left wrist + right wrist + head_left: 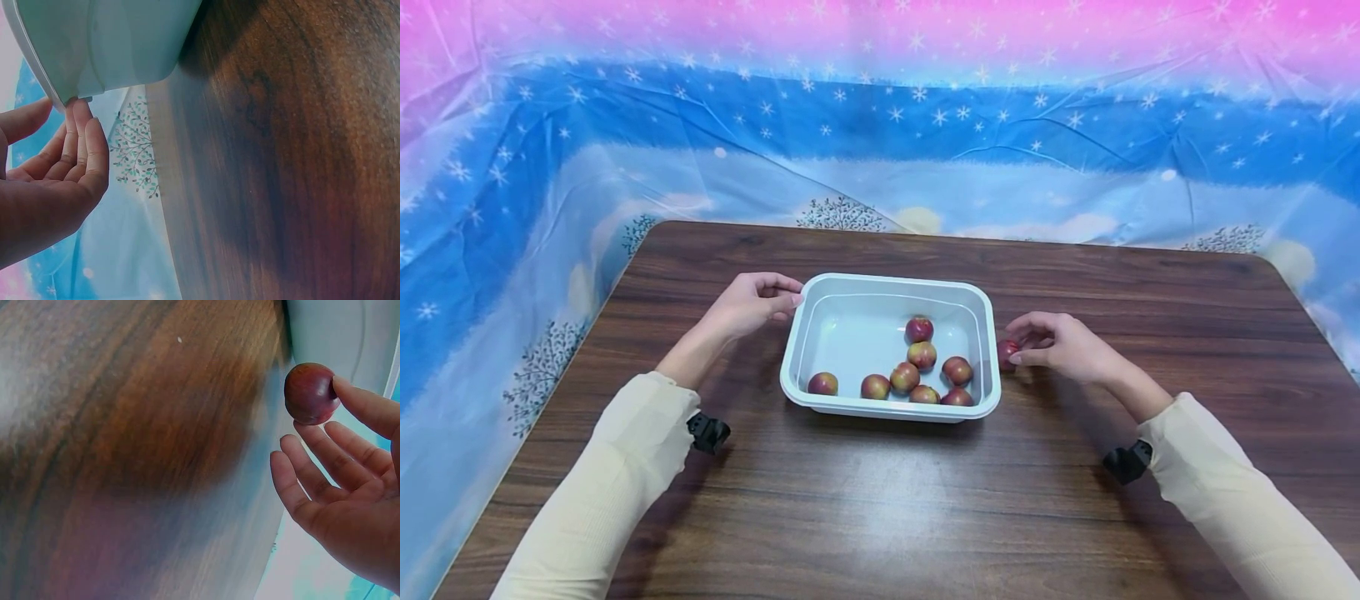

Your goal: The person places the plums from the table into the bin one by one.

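Note:
A white plastic tub [857,337] stands on the table with several red-and-yellow plums [904,377] inside, most of them gathered toward its right and near sides. My left hand [752,302] pinches the tub's rim at the far left corner; in the left wrist view the thumb is at the rim and the fingertips [81,109] are under its lip. Just outside the right wall, my right hand [1063,343] pinches a dark red plum [310,394] between thumb and fingertips, the other fingers spread loosely.
The brown wooden table [880,500] extends around the tub on all sides. Behind it and along the left hangs a pink and blue snowflake cloth [880,108]. Each wrist carries a small black camera [709,432] near the cream sleeve [625,450].

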### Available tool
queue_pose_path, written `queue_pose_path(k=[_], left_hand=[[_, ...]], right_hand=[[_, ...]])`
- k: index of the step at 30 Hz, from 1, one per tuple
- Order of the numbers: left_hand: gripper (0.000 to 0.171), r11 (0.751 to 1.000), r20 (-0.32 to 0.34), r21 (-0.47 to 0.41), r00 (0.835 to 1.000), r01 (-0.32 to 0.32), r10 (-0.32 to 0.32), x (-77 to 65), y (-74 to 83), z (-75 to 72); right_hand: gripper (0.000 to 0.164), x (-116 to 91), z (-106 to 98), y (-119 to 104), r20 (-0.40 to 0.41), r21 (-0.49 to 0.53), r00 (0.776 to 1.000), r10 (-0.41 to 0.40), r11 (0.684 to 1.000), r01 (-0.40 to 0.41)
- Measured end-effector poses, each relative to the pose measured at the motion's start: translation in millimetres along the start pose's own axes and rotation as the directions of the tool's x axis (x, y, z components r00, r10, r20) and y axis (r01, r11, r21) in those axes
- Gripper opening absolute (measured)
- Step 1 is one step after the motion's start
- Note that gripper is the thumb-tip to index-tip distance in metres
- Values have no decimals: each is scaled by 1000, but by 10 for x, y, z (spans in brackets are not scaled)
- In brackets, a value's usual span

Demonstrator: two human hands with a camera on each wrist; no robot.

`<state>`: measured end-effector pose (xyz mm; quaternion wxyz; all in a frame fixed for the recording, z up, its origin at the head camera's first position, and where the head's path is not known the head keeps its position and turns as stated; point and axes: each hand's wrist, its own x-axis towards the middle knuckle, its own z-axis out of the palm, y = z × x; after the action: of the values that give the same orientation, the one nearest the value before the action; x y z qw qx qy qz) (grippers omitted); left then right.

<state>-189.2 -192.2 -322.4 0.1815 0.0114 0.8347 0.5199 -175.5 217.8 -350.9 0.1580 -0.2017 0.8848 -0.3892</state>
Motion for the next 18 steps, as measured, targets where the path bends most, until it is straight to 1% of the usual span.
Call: queue_pose_path(k=[14,18], left_hand=[[35,1000,0,8,1000,0,0,-5,4,3],[35,1000,-2,13,1000,-4,4,-7,4,1]], right_hand=[[34,-42,-166,-74,-34,-39,999,-8,999,6],[35,-42,-221,-99,-43,-45,999,-22,999,20]])
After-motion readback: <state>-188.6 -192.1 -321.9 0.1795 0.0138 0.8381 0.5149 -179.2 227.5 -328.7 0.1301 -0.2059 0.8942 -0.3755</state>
